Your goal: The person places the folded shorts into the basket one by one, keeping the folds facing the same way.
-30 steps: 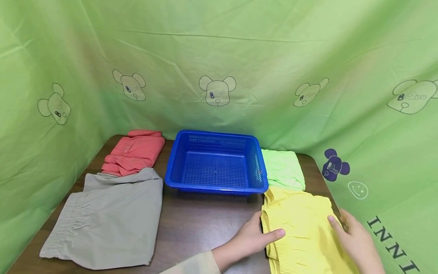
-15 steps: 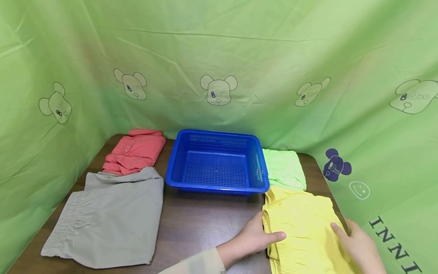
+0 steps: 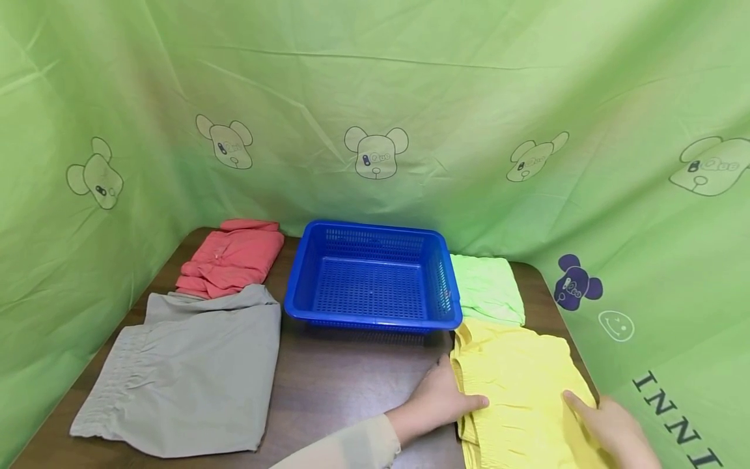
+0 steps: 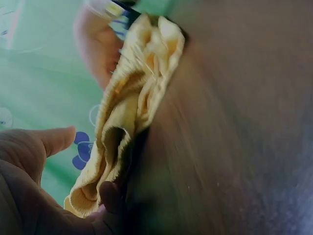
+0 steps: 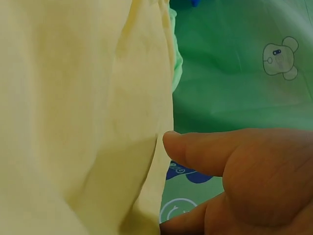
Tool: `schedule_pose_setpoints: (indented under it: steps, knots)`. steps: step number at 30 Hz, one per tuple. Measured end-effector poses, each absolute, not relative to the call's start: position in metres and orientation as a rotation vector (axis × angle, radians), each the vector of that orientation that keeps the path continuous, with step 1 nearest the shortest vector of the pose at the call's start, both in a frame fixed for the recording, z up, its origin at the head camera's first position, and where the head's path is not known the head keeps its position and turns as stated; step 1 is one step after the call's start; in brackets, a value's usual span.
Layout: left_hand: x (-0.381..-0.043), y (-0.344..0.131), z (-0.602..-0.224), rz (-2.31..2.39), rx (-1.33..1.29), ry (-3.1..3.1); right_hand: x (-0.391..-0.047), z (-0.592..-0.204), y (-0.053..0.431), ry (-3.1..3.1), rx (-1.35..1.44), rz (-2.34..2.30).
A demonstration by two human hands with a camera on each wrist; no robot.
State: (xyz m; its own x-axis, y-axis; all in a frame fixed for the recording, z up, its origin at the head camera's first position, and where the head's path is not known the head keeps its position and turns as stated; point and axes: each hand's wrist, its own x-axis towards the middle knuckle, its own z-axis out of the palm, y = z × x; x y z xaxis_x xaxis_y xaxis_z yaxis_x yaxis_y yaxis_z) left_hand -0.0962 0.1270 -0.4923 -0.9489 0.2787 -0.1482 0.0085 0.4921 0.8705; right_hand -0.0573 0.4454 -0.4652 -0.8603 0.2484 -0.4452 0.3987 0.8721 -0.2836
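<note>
A pair of folded yellow pants point(image 3: 515, 391) with a gathered elastic band lies at the table's right front. My left hand point(image 3: 441, 397) touches its left edge, fingers against the layered side and thumb stretched over the top. In the left wrist view, that thumb point(image 4: 58, 141) stands apart from the cloth, while fingertips point(image 4: 110, 196) meet the lower edge of the layers. At the right edge is my right hand point(image 3: 612, 423). The right wrist view shows its straight thumb point(image 5: 195, 149) touching the cloth border, with a finger below; the other fingers are hidden.
A blue perforated basket point(image 3: 372, 322) stands at the back centre. Folded grey pants point(image 3: 193, 384) lie at left, with a folded red garment point(image 3: 237, 257) behind. A light green folded garment point(image 3: 489, 290) sits right of the basket. Green curtain point(image 3: 375, 78) surrounds the wooden table point(image 3: 340, 378).
Both hands stay at the yellow pants' edges. My right hand has slid slightly towards the front along its edge; the left has barely moved. The pants lie nearly unchanged.
</note>
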Motion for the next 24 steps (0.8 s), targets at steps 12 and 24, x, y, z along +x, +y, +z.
schedule_pose_setpoints:
  steps: [12,24]
  knots:
    - [-0.099,0.139,-0.493,0.996,0.274,2.739,-0.055,-0.463,0.444,2.635,0.468,-0.543]
    - [-0.109,0.147,-0.49,0.938,0.178,2.733,-0.056,-0.471,0.451,2.633,0.459,-0.664]
